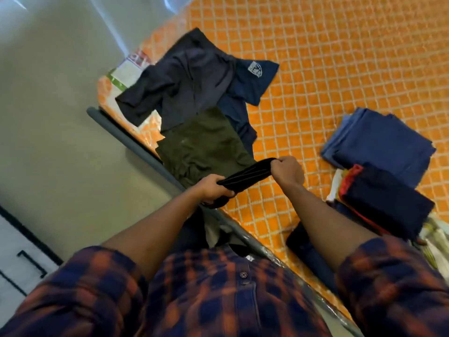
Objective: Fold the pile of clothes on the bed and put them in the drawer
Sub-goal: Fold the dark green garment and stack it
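Cloth (245, 176), black and bunched into a band, stretches between my fists above the near edge of the bed (340, 57). My left hand (213, 188) grips its 8 o'clock end, fingers curled tight round it; my right hand (286, 170) clamps the 2 o'clock end. Just beyond, at 11 o'clock, an olive garment (204, 147) lies flat, a dark grey shirt (184, 81) past it and a navy shirt (252, 76) at that one's 3 o'clock. At 3 o'clock from my hands sit a folded blue stack (381, 144) and, nearer me, a folded dark piece (386, 205) with red trim.

Open bedspread (340, 69) ahead; unfolded clothes (189, 79) left; folded stacks (381, 144) right.
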### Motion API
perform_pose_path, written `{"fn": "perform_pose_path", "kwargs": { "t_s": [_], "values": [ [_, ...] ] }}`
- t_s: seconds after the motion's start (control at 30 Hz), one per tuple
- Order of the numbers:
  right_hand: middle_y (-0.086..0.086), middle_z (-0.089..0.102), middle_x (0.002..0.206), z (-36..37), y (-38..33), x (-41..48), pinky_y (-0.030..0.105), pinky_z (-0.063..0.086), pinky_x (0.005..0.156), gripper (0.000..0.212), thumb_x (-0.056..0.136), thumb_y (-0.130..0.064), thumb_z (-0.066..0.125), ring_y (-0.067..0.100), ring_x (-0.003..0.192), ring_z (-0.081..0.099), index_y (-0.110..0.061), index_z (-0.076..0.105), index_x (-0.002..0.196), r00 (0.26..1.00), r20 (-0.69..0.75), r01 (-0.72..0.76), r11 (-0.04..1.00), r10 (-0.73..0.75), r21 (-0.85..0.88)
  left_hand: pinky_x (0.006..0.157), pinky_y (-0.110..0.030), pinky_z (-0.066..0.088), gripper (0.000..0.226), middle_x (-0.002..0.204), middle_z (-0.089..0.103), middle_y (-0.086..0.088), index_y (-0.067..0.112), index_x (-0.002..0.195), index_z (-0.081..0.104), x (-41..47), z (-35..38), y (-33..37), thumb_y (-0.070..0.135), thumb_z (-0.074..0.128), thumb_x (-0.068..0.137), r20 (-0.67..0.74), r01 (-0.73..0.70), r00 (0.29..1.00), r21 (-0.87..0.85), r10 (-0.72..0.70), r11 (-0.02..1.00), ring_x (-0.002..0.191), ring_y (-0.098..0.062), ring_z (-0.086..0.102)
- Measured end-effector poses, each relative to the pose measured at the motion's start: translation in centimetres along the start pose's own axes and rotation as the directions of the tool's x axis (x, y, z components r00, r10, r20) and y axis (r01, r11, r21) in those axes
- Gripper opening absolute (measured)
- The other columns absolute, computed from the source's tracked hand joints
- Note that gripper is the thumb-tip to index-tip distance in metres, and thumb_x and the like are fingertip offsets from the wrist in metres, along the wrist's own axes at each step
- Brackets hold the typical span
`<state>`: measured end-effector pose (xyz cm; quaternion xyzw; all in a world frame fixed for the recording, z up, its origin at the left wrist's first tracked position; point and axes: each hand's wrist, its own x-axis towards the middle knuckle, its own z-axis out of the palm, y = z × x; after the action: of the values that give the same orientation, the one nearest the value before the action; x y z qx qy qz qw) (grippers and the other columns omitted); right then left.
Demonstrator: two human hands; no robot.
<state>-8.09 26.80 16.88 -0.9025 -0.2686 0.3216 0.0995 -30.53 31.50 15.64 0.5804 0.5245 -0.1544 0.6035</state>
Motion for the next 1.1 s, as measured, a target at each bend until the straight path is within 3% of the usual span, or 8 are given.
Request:
{"fn": "perform_pose_path", "kwargs": {
  "t_s": [0.23, 0.37, 0.47, 0.6, 0.7, 0.83, 1.0, 1.1],
  "values": [
    [0.000, 0.034, 0.054, 4.4, -9.8, 4.2, 0.033, 0.023, 0.050, 0.033, 0.081, -0.015, 0.057, 0.023, 0.050, 0.033, -0.018, 0.036, 0.056, 0.992, 0.114, 0.041, 0.998, -0.046, 0.045, 0.078, -0.035, 0.052, 0.022, 0.099, 0.067, -0.002, 0.018, 0.113, 0.063, 3.5, -7.8, -3.0, 0.027, 0.069, 0.094, -0.079, 0.115, 0.985, -0.367, -0.154, 0.923, 0.093, -0.021, 0.064],
    [-0.006, 0.066, 0.080, 8.8, -16.2, 8.3, 0.028, 0.045, 0.068, 0.007, 0.085, -0.021, 0.067, 0.014, 0.077, 0.059, -0.017, 0.073, 0.082, 0.978, 0.146, 0.116, 0.968, -0.151, 0.224, 0.070, -0.032, 0.052, 0.025, 0.103, 0.066, -0.003, 0.023, 0.110, 0.060, 7.1, -14.4, -5.2, 0.036, 0.070, 0.092, -0.267, 0.095, 0.939, -0.411, -0.219, 0.907, 0.094, -0.024, 0.064],
    [-0.007, 0.068, 0.108, 12.5, -19.5, 11.3, 0.032, 0.051, 0.090, 0.043, 0.085, -0.037, 0.074, 0.013, 0.101, 0.063, -0.026, 0.065, 0.125, 0.976, 0.184, 0.060, 0.958, -0.115, 0.281, 0.088, -0.041, 0.054, 0.055, 0.125, 0.062, -0.007, 0.021, 0.133, 0.048, 10.8, -18.9, -6.8, 0.046, 0.068, 0.089, -0.333, 0.213, 0.905, -0.190, -0.267, 0.959, 0.111, -0.032, 0.061],
    [-0.010, 0.067, 0.094, 14.5, -18.7, 11.3, 0.037, 0.054, 0.092, 0.030, 0.090, -0.032, 0.072, 0.012, 0.095, 0.066, -0.024, 0.068, 0.119, 0.968, 0.189, 0.116, 0.965, -0.162, 0.234, 0.097, -0.049, 0.044, 0.074, 0.141, 0.043, -0.014, 0.017, 0.143, 0.034, 12.4, -19.4, -6.8, 0.051, 0.067, 0.086, -0.443, 0.407, 0.853, 0.237, -0.275, 0.882, 0.128, -0.038, 0.045],
    [-0.006, 0.067, 0.103, 15.3, -14.6, 9.6, 0.033, 0.052, 0.092, 0.027, 0.090, -0.021, 0.071, 0.013, 0.099, 0.064, -0.022, 0.070, 0.117, 0.988, 0.117, 0.070, 0.975, -0.096, 0.209, 0.103, -0.053, 0.039, 0.079, 0.150, 0.033, -0.015, 0.017, 0.148, 0.029, 12.1, -16.6, -6.4, 0.047, 0.066, 0.085, -0.486, 0.277, 0.872, 0.389, -0.060, 0.879, 0.136, -0.037, 0.035],
    [0.005, 0.062, 0.122, 16.6, -8.6, 8.1, 0.036, 0.055, 0.094, 0.053, 0.086, -0.019, 0.078, 0.020, 0.110, 0.062, -0.021, 0.057, 0.135, 0.976, 0.099, -0.217, 0.915, 0.195, 0.340, 0.115, -0.059, 0.022, 0.097, 0.166, 0.002, -0.015, 0.024, 0.157, 0.012, 12.0, -12.8, -6.9, 0.045, 0.067, 0.079, -0.448, 0.120, 0.855, 0.660, 0.260, 0.742, 0.153, -0.035, 0.001],
    [0.007, 0.061, 0.123, 17.9, -6.0, 9.5, 0.041, 0.055, 0.097, 0.080, 0.082, -0.022, 0.084, 0.021, 0.109, 0.063, -0.023, 0.038, 0.148, 0.916, 0.220, -0.400, 0.725, 0.335, 0.560, 0.120, -0.062, 0.007, 0.090, 0.166, -0.005, -0.014, 0.031, 0.157, 0.014, 13.6, -8.6, -8.9, 0.058, 0.058, 0.083, -0.161, -0.095, 0.916, 0.803, 0.367, 0.588, 0.153, -0.035, -0.009],
    [0.004, 0.062, 0.124, 19.0, -5.7, 10.9, 0.035, 0.056, 0.089, 0.062, 0.077, -0.027, 0.087, 0.021, 0.107, 0.063, -0.018, 0.054, 0.130, 0.909, 0.173, -0.405, 0.699, 0.380, 0.589, 0.123, -0.053, 0.006, 0.088, 0.166, -0.005, -0.019, 0.028, 0.158, 0.010, 14.2, -5.9, -10.0, 0.059, 0.053, 0.088, 0.021, -0.218, 0.948, 0.770, 0.318, 0.599, 0.153, -0.035, -0.004]
  ]
}}
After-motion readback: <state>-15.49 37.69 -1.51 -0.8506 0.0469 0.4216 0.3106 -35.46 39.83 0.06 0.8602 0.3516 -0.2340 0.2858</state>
